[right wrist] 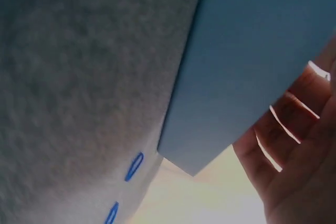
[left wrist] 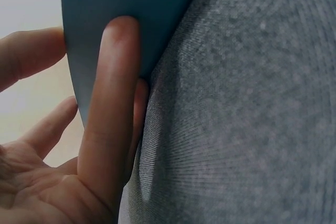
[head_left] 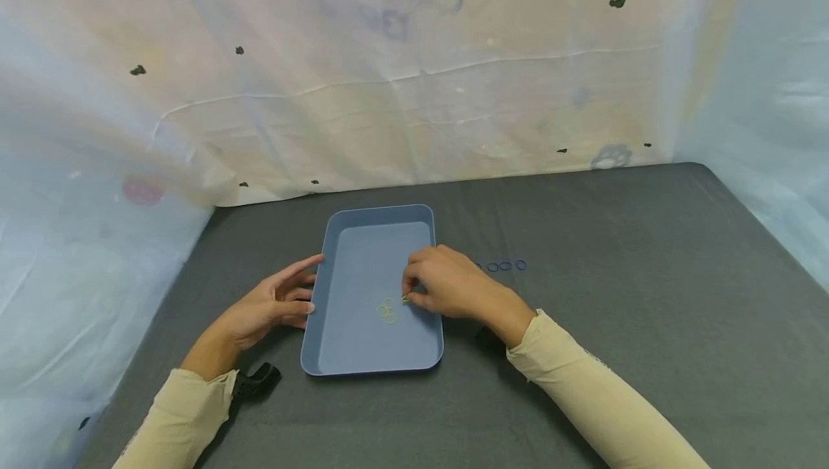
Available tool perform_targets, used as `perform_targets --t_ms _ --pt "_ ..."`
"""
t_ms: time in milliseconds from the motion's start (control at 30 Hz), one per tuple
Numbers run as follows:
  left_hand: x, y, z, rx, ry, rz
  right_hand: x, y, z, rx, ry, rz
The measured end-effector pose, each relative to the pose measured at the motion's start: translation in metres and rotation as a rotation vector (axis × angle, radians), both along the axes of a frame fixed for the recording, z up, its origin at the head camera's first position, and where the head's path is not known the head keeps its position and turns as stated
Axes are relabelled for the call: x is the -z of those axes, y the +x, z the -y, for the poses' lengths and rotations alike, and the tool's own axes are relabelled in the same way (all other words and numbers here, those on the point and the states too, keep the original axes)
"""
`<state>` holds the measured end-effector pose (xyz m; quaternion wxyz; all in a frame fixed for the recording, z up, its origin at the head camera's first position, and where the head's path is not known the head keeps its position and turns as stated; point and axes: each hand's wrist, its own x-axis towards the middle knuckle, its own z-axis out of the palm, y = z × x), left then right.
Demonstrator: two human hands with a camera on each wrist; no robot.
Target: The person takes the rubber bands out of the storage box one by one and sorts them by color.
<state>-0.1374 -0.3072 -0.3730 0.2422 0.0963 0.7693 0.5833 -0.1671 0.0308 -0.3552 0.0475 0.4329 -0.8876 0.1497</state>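
Observation:
A blue-grey rectangular tray (head_left: 343,350) lies on the dark cloth. Over its right half, my right hand (head_left: 447,282) pinches a thin yellow rubber band (head_left: 404,299) between thumb and fingertips. Several more yellow rubber bands (head_left: 390,322) lie loosely grouped on the tray floor, just left of those fingertips. My left hand (head_left: 265,307) touches the tray's left side with its fingers spread. In the left wrist view, fingers (left wrist: 119,77) rest against the tray's outer wall (left wrist: 152,14). The right wrist view shows the tray's right wall (right wrist: 247,66), with the pinching fingertips hidden behind it.
Several blue rubber bands (head_left: 521,261) lie in a row on the dark grey cloth (head_left: 622,296), right of the tray and partly behind the right hand. Patterned pale sheeting (head_left: 414,116) hangs behind the table and at both sides.

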Motion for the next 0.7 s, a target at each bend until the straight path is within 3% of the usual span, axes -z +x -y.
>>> perform_targets --t_ms 700 --pt "0.001 -0.002 0.0 -0.004 -0.015 -0.003 -0.025 -0.004 -0.024 0.075 -0.15 0.089"
